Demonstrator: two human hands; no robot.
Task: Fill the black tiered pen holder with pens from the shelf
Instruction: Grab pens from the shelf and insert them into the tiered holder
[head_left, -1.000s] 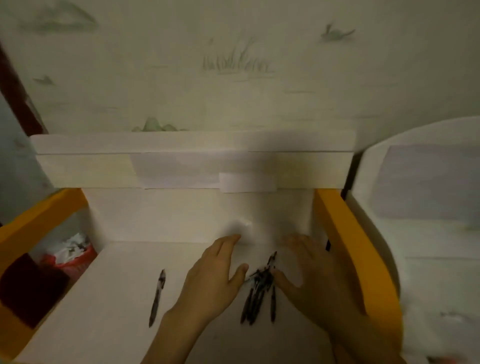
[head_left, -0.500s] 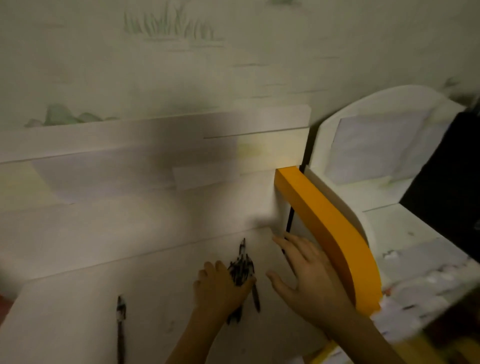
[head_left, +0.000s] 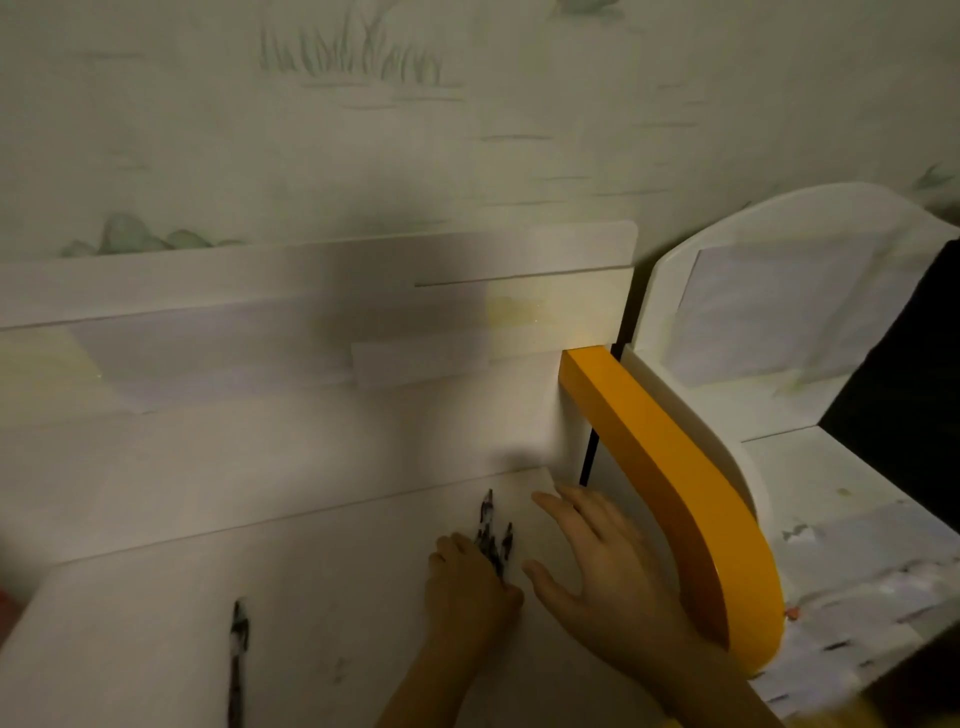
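Note:
A bunch of black pens (head_left: 491, 535) lies on the white shelf board (head_left: 322, 582); their tips stick out past my left hand (head_left: 467, 587), whose fingers curl round the bunch. My right hand (head_left: 597, 566) hovers just to the right of the pens with its fingers spread and relaxed, holding nothing. One more black pen (head_left: 238, 660) lies alone on the board at the lower left. The black tiered pen holder is not in view.
An orange side rail (head_left: 670, 488) curves along the right edge of the shelf, close to my right hand. Behind it stands a white rounded panel (head_left: 779, 291) above a cluttered white surface (head_left: 857, 587). A white back wall (head_left: 260, 441) closes the shelf.
My left hand has closed round the bunch of pens, where a second ago both hands were open beside them. The view has swung to the right.

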